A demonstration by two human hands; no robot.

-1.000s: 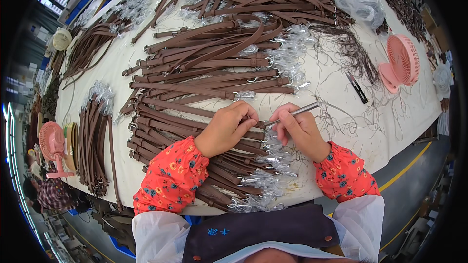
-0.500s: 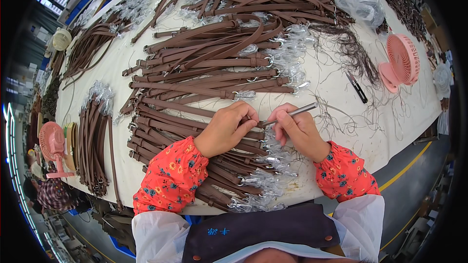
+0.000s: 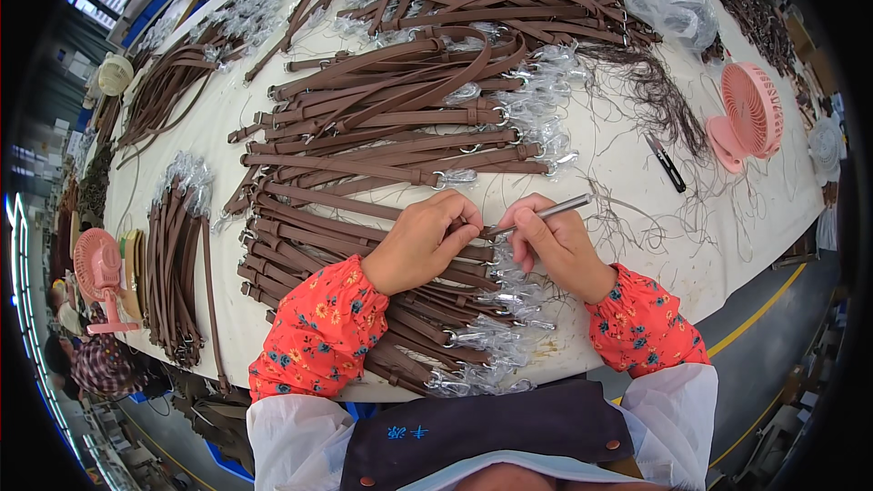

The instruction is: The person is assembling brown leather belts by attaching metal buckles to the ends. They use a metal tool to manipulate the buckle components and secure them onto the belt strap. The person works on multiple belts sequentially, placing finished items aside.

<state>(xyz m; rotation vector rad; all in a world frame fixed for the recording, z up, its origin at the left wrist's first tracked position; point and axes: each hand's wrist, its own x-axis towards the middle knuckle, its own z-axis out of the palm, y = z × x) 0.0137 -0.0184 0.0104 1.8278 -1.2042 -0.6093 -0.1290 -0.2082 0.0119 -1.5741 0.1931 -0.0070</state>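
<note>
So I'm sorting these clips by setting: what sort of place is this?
Probably a leather-goods workshop: a long white table heaped with brown straps, loose thread trimmings, and the right hand working with a slim metal tool.

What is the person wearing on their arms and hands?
Both hands, the left hand and the right hand, are bare, with no gloves. Each forearm wears a bright red oversleeve with small flowers, gathered at the wrist. Above those are white sleeves.
</note>
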